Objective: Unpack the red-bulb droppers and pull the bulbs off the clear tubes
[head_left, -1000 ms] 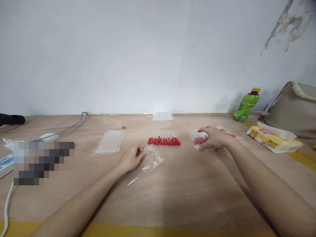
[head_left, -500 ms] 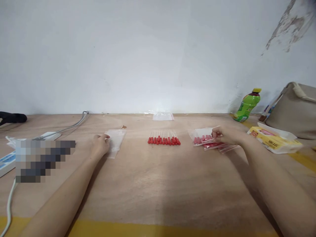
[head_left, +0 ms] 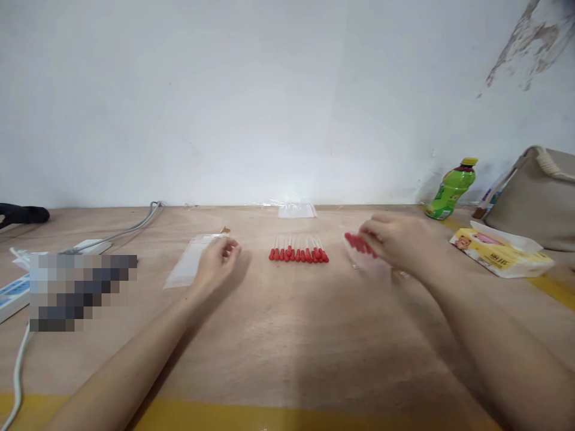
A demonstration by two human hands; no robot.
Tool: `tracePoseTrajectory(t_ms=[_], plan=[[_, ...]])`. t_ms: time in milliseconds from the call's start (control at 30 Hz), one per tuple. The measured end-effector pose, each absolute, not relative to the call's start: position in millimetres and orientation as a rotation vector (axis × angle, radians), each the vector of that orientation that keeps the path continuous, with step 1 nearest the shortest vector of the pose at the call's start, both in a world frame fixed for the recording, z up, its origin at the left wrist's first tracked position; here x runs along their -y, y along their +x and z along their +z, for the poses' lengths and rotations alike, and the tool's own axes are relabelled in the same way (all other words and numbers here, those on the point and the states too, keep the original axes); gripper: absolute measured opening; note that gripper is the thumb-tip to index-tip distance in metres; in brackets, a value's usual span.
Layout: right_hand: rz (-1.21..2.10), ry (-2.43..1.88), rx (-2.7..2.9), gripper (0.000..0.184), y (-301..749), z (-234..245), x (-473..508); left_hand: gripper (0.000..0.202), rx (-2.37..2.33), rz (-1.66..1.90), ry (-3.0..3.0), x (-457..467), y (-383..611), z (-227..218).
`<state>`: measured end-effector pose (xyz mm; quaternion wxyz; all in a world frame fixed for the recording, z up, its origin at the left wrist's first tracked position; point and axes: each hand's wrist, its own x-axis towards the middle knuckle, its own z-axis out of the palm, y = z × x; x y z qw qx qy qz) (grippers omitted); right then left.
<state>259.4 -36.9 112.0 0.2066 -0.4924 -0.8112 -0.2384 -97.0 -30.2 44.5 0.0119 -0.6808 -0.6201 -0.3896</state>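
Note:
My left hand [head_left: 219, 258] hovers at the right edge of the flat clear plastic bags [head_left: 186, 263], its fingers loosely curled and thumb apart, with nothing visible in them. Between my hands lies a row of droppers [head_left: 299, 255] with red bulbs towards me and thin clear stems pointing at the wall. My right hand [head_left: 389, 242], blurred by motion, has its fingers closed on a clear zip bag of red-bulbed droppers [head_left: 360, 244]. That bag is tilted, and its lower part is smeared. Part of the pile beneath is hidden by the hand.
Against the wall lies another clear bag [head_left: 297, 211]. To the right stand a green bottle [head_left: 451, 190], a yellow tissue pack [head_left: 498, 251] and a beige bag [head_left: 534, 200]. A power strip [head_left: 13, 296], cables and a pixelated patch are at the left.
My left hand has moved right, from the left side of the flat bags to their right edge, and the bags have shifted left. My right hand has lifted and tilted a bag of droppers.

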Motion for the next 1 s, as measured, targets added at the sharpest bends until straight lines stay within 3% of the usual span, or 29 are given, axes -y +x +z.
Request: tracePoseTrajectory(t_ms=[233,400,567,767,1000], plan=[[-0.021,-1.222,2.553,0.022,181.1,67.9,74.0,0.030,2.378,-1.615,-3.070,60.9,-22.8,21.2],[0.541,-0.990,2.384,0.018,162.7,34.6,69.2,0.041,2.857,-1.922,-2.809,60.5,-1.9,24.2],[0.373,-0.940,2.246,0.012,179.2,28.6,47.0,0.060,2.902,-1.867,-2.693,54.8,2.5,29.9],[0.515,-0.894,2.205,0.015,186.6,7.3,34.5,0.090,2.938,-1.802,-2.818,64.1,-0.7,27.2],[0.264,-0.729,2.340,0.022,178.1,11.9,43.3,0.090,2.830,-1.904,-2.893,63.9,-2.7,23.5]])
